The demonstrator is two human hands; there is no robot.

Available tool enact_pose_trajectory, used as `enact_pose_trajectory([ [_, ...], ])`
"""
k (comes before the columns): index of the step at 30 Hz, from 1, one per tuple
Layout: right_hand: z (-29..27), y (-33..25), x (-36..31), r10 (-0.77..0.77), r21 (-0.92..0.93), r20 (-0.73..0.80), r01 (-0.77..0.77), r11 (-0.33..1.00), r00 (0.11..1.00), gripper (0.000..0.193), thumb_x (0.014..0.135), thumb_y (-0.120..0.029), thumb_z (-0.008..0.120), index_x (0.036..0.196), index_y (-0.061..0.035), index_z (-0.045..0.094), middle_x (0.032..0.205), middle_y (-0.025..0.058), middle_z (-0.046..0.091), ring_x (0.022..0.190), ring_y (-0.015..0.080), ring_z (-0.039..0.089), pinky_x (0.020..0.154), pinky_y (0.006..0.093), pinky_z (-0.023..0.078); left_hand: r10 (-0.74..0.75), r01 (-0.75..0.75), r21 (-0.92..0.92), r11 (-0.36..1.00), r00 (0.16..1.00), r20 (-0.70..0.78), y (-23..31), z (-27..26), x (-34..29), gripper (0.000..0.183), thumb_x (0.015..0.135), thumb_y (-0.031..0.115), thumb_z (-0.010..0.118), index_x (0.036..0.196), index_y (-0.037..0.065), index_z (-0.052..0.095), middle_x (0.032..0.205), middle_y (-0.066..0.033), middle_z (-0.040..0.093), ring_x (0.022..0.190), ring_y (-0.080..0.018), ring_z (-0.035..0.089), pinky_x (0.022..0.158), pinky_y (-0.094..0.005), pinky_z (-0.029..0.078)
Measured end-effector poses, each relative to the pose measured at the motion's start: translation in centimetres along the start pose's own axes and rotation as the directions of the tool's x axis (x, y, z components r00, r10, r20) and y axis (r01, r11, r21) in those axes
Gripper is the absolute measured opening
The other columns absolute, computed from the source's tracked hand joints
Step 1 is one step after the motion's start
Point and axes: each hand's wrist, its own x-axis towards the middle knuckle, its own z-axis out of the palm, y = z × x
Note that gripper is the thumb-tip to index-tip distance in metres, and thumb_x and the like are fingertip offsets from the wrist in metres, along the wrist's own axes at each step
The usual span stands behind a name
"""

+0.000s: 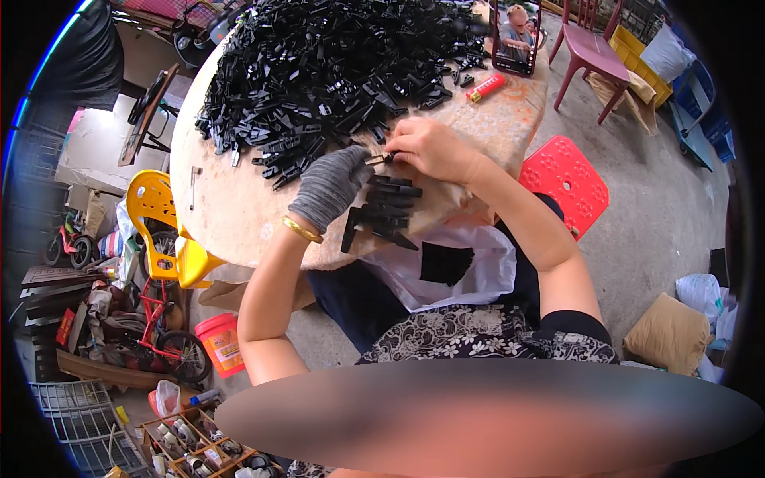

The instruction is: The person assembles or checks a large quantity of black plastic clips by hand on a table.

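My left hand (331, 185), in a grey knitted glove with a gold bangle at the wrist, is closed with its fingertips against a small black plastic piece (388, 158). From the other side my bare right hand (430, 149) pinches the same piece. Thin metal prongs show between the fingertips; their exact shape is too small to make out. Just below my hands, a short row of black clip-like pieces (390, 199) lies at the table's near edge. Beyond them a big heap of similar black plastic pieces (335, 72) covers the far part of the round, cloth-covered table (227, 215).
At the table's far right are a phone (516, 40) and a red cylinder-shaped thing (486, 88). White plastic (398, 275) spreads over my lap. A red stool (567, 187) stands right, a yellow chair (155, 215) left, with a red bucket (221, 344) below it.
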Motion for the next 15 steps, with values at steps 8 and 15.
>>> enact_pose_trajectory([
  [8, 0.4, 0.1, -0.1, -0.014, 0.02, -0.085, 0.015, 1.0, 0.996, 0.012, 0.073, -0.011, 0.065, 0.084, -0.0066, 0.065, 0.085, 0.0093, 0.06, 0.084, 0.0282, 0.058, 0.075, 0.0365, 0.046, -0.011, 0.006, 0.091, 0.996, 0.998, 0.056, 0.4, -0.3, 0.3, 0.024, 0.079, 0.017, 0.064, 0.1, 0.006, 0.062, 0.083, -0.0172, 0.064, 0.077, -0.0349, 0.061, 0.067, -0.0399, 0.049],
  [15, 0.0, -0.2, 0.1, -0.005, 0.053, -0.047, 0.007, 0.999, 0.999, 0.014, 0.072, -0.011, 0.065, 0.085, -0.0052, 0.064, 0.085, 0.0098, 0.061, 0.083, 0.0285, 0.058, 0.075, 0.037, 0.047, -0.049, -0.025, 0.328, 0.944, 0.975, 0.216, 2.2, -1.8, 1.5, 0.018, 0.082, 0.024, 0.056, 0.087, 0.008, 0.061, 0.074, -0.0151, 0.062, 0.069, -0.0338, 0.06, 0.062, -0.0434, 0.047],
])
